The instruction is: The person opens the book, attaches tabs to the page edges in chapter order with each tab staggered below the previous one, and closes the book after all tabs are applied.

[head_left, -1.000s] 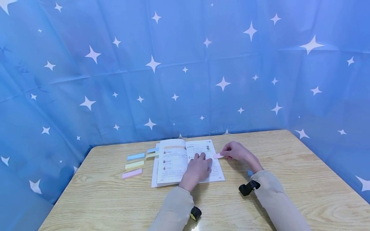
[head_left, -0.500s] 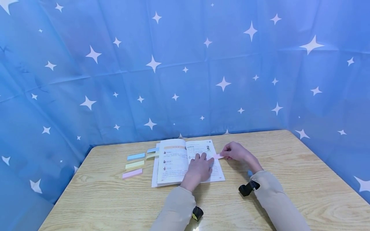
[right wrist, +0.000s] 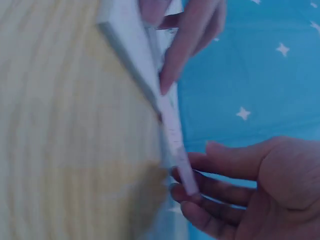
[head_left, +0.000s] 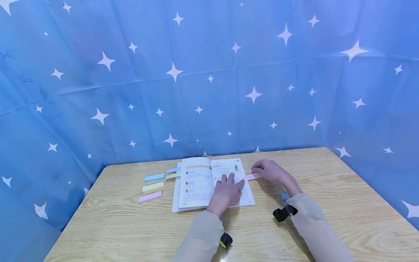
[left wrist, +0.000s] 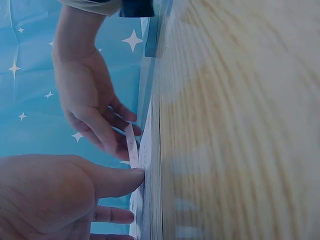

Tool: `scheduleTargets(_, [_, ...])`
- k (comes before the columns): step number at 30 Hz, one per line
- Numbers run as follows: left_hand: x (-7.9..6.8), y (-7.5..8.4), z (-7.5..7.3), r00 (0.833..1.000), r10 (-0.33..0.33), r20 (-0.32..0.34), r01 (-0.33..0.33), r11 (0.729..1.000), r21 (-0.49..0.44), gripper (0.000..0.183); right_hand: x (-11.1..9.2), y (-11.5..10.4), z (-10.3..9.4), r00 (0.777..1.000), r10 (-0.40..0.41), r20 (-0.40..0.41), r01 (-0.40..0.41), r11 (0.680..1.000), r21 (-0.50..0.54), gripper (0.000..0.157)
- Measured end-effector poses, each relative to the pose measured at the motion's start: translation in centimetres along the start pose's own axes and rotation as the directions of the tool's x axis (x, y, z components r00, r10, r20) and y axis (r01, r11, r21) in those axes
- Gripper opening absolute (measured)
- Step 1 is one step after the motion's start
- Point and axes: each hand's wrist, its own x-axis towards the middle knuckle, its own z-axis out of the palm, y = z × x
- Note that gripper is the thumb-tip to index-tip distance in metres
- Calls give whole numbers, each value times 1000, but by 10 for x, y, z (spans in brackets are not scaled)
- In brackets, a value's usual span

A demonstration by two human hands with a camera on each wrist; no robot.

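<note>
An open book lies on the table, its right page under my left hand. The left fingers are spread on the paper, and the thumb presses the inner end of a pink sticky tab at the page's right edge. In the right wrist view the tab sticks out past the book, with small marks along it. Behind its free end are the loosely bent fingers of my right hand, the thumb held apart from the strip. The left wrist view shows the right hand beyond the left thumb.
Left of the book lie blue, yellow and pink sticky-note pads. Blue and yellow tabs project from its left edge. A small blue piece sits by the right wrist. A starry curtain hangs behind the table.
The left thumb has come onto the pink tab at the page edge. The right fingers, which pinched its outer end, have loosened and shifted slightly right, leaving more of the strip visible.
</note>
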Motion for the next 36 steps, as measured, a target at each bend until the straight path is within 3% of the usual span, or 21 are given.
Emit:
scheduleTargets(6, [1, -2, -1, 1000, 9, 8, -9, 1000, 6, 47, -7, -10, -9, 973, -193, 127, 204, 976, -82, 34])
scheduleTargets(11, [1, -2, -2, 1000, 18, 15, -18, 1000, 12, 48, -13, -21, -8, 944, -247, 217, 269, 960, -76, 43])
scheduleTargets(15, [0, -2, -2, 1000, 19, 21, -19, 1000, 11, 48, -17, -28, -3, 929, -228, 293, 265, 960, -94, 48])
scheduleTargets(19, [0, -1, -2, 1000, 12, 23, -13, 1000, 12, 48, -20, -32, 0, 927, -158, 339, 209, 970, -122, 52])
scheduleTargets(29, [-3, -1, -2, 1000, 8, 12, -8, 1000, 7, 47, -26, -38, -3, 931, -103, 350, 168, 973, -160, 50])
scheduleTargets(36, [-7, -11, 1, 996, 84, -11, -84, 995, -49, 46, -30, -36, -1, 943, -123, 310, 173, 975, -142, 48])
